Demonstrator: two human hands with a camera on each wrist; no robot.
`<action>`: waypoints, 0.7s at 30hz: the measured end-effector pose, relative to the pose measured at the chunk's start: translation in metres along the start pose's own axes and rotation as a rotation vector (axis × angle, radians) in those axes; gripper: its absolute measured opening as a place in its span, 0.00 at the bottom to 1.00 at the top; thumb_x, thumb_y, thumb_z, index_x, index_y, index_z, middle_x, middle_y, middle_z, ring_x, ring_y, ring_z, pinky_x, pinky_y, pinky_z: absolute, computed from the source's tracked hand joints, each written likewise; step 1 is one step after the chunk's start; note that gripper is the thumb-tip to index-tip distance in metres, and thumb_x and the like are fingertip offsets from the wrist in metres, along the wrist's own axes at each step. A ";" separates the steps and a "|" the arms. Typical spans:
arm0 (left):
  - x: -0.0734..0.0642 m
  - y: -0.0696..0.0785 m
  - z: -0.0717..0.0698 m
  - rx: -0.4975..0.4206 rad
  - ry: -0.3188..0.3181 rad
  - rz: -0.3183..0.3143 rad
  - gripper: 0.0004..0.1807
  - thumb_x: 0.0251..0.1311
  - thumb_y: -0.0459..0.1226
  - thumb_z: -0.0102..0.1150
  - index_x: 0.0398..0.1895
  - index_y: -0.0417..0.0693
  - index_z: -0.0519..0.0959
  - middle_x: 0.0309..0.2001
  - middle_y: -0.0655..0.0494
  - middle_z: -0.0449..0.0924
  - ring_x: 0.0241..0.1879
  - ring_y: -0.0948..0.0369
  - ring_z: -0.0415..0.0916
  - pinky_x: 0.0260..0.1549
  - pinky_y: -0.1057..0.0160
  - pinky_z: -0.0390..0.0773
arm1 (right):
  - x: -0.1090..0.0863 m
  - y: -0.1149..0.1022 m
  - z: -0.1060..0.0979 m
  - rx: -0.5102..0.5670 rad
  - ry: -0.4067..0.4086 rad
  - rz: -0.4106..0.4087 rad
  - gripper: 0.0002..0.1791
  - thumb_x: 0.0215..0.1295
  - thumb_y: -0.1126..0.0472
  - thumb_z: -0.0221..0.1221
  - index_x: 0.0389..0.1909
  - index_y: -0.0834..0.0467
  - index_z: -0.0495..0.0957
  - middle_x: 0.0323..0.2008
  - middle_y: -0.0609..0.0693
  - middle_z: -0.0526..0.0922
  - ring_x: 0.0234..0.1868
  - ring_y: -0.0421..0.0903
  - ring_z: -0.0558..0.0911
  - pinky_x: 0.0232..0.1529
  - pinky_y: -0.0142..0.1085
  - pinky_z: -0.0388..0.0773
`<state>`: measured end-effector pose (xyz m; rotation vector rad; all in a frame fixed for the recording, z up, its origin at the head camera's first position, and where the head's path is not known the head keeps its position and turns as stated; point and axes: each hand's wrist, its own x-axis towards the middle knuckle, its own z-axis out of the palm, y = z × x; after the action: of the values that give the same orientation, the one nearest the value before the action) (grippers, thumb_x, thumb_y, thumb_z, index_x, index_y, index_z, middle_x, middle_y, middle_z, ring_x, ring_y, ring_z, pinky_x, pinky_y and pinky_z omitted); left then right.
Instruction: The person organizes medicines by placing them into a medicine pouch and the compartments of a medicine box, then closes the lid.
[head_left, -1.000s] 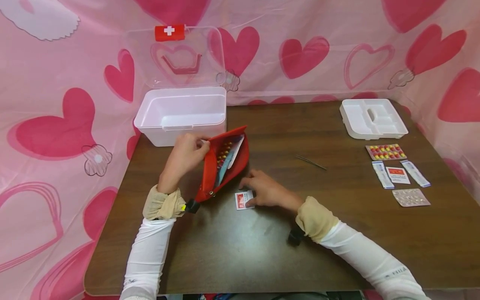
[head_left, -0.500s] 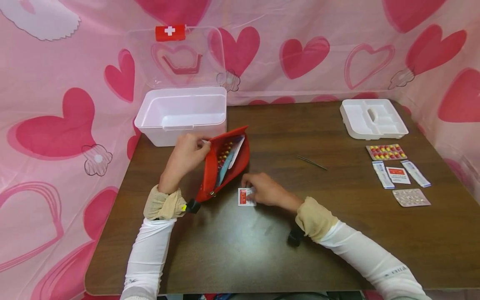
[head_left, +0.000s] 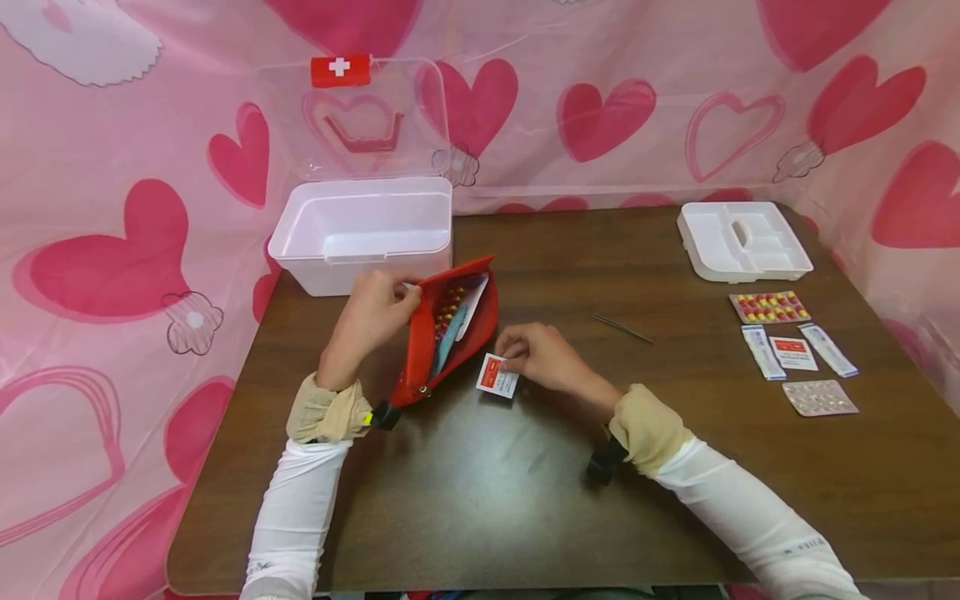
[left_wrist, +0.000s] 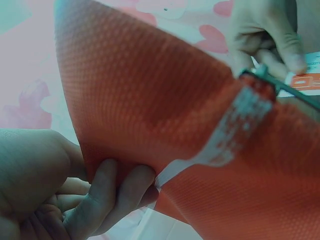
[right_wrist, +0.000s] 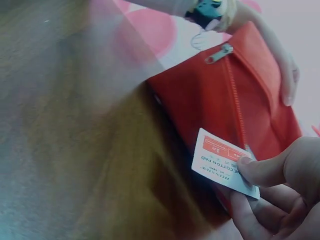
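My left hand [head_left: 378, 308] grips the edge of a red zippered pouch [head_left: 420, 350], fingers and thumb pinching the fabric in the left wrist view. The pouch gapes toward the right; inside show a blister pack of red and yellow capsules [head_left: 451, 302], a light blue packet [head_left: 450, 340] and a white packet [head_left: 472, 307]. Just right of the pouch, my right hand [head_left: 543, 354] pinches a small white and red cotton pad sachet [head_left: 497, 377] between thumb and fingers. The right wrist view shows the sachet [right_wrist: 220, 162] overlapping the pouch's zipper side.
Behind the pouch stands an open white box [head_left: 360, 237] with its clear lid raised. Tweezers [head_left: 622, 328] lie right of centre. Farther right are a white compartment tray [head_left: 742, 242], capsule blister [head_left: 770, 307], two slim packets, another sachet [head_left: 794, 354] and a silver blister [head_left: 820, 397].
My right hand has picked the sachet up off the table, raising and tilting it beside the pouch. My left hand and the pouch have stayed nearly still.
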<state>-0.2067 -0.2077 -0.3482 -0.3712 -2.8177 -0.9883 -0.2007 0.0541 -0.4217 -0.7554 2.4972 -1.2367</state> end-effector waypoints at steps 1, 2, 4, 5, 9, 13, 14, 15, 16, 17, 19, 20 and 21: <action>0.000 0.000 0.000 -0.001 -0.001 0.001 0.15 0.64 0.33 0.51 0.46 0.38 0.85 0.36 0.42 0.88 0.28 0.54 0.82 0.23 0.65 0.73 | 0.000 -0.001 -0.002 0.016 0.008 -0.003 0.07 0.57 0.71 0.67 0.34 0.59 0.82 0.33 0.53 0.90 0.38 0.44 0.89 0.37 0.32 0.79; 0.000 0.000 0.000 0.000 -0.001 0.001 0.15 0.64 0.33 0.51 0.46 0.37 0.85 0.36 0.42 0.88 0.28 0.54 0.82 0.23 0.65 0.73 | 0.000 -0.001 -0.003 0.024 0.015 -0.009 0.06 0.58 0.71 0.66 0.35 0.60 0.83 0.34 0.54 0.90 0.38 0.45 0.89 0.37 0.32 0.79; 0.000 0.001 0.000 0.000 -0.002 0.001 0.15 0.64 0.33 0.51 0.46 0.38 0.85 0.36 0.42 0.88 0.28 0.54 0.82 0.23 0.65 0.74 | 0.000 -0.002 -0.006 0.042 0.029 -0.011 0.06 0.59 0.72 0.65 0.36 0.62 0.84 0.34 0.56 0.90 0.38 0.46 0.89 0.36 0.31 0.79; 0.000 0.001 0.000 0.000 -0.002 0.002 0.15 0.64 0.33 0.51 0.46 0.38 0.85 0.36 0.42 0.88 0.28 0.54 0.82 0.23 0.65 0.74 | 0.000 -0.002 -0.007 0.048 0.036 -0.008 0.06 0.59 0.72 0.64 0.37 0.62 0.84 0.35 0.57 0.90 0.38 0.47 0.89 0.36 0.31 0.79; -0.001 0.001 0.001 -0.001 -0.007 -0.002 0.15 0.64 0.33 0.51 0.47 0.39 0.86 0.36 0.42 0.88 0.30 0.53 0.83 0.24 0.66 0.75 | 0.001 -0.004 -0.008 0.071 0.067 0.027 0.06 0.59 0.71 0.64 0.37 0.64 0.84 0.34 0.58 0.90 0.37 0.47 0.88 0.35 0.31 0.79; -0.001 0.002 0.000 -0.002 -0.012 -0.009 0.15 0.65 0.34 0.51 0.47 0.39 0.85 0.37 0.43 0.88 0.31 0.53 0.84 0.24 0.65 0.76 | 0.005 -0.007 -0.008 0.087 0.106 0.068 0.06 0.59 0.68 0.64 0.37 0.62 0.84 0.34 0.56 0.90 0.36 0.44 0.87 0.34 0.32 0.79; -0.001 0.002 0.000 -0.001 -0.011 -0.009 0.15 0.65 0.34 0.51 0.47 0.39 0.85 0.36 0.43 0.88 0.30 0.53 0.84 0.24 0.65 0.76 | 0.006 -0.008 -0.008 0.093 0.114 0.075 0.06 0.59 0.68 0.64 0.37 0.62 0.84 0.34 0.56 0.90 0.35 0.44 0.87 0.34 0.31 0.79; -0.002 0.002 0.000 0.000 -0.011 -0.008 0.15 0.65 0.34 0.51 0.47 0.39 0.85 0.36 0.43 0.88 0.30 0.53 0.83 0.24 0.65 0.76 | 0.008 -0.009 -0.008 0.102 0.121 0.080 0.06 0.59 0.67 0.64 0.37 0.62 0.84 0.34 0.56 0.90 0.35 0.43 0.87 0.34 0.31 0.79; -0.002 0.002 0.000 0.000 -0.012 -0.010 0.15 0.65 0.35 0.51 0.47 0.39 0.85 0.36 0.43 0.88 0.30 0.53 0.83 0.24 0.64 0.76 | 0.009 -0.010 -0.008 0.111 0.128 0.085 0.06 0.59 0.67 0.63 0.38 0.61 0.84 0.34 0.55 0.90 0.34 0.42 0.86 0.34 0.31 0.79; -0.002 0.002 0.000 -0.001 -0.011 -0.012 0.15 0.65 0.35 0.51 0.47 0.39 0.85 0.36 0.43 0.88 0.30 0.54 0.83 0.25 0.64 0.77 | 0.009 -0.012 -0.008 0.120 0.131 0.089 0.06 0.59 0.67 0.63 0.38 0.61 0.84 0.34 0.55 0.89 0.33 0.42 0.86 0.33 0.31 0.79; -0.002 0.002 -0.001 -0.003 -0.012 -0.015 0.16 0.65 0.35 0.51 0.47 0.38 0.85 0.36 0.43 0.88 0.29 0.54 0.83 0.24 0.65 0.77 | 0.011 -0.015 -0.009 0.131 0.136 0.087 0.06 0.59 0.66 0.63 0.37 0.62 0.84 0.34 0.56 0.89 0.33 0.41 0.85 0.33 0.31 0.78; -0.002 0.002 -0.001 -0.003 -0.012 -0.016 0.16 0.65 0.35 0.51 0.48 0.38 0.85 0.36 0.43 0.88 0.29 0.54 0.83 0.24 0.65 0.77 | 0.012 -0.016 -0.009 0.131 0.137 0.085 0.06 0.59 0.66 0.63 0.37 0.62 0.84 0.34 0.56 0.89 0.32 0.42 0.85 0.33 0.31 0.78; -0.002 0.001 -0.001 -0.005 -0.013 -0.019 0.16 0.65 0.35 0.51 0.48 0.38 0.85 0.36 0.43 0.88 0.29 0.54 0.83 0.24 0.65 0.77 | 0.012 -0.017 -0.010 0.130 0.138 0.084 0.06 0.59 0.66 0.63 0.37 0.62 0.84 0.34 0.56 0.89 0.32 0.42 0.85 0.33 0.31 0.78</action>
<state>-0.2040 -0.2075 -0.3473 -0.3531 -2.8359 -1.0003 -0.2095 0.0455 -0.4022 -0.5450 2.4968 -1.4493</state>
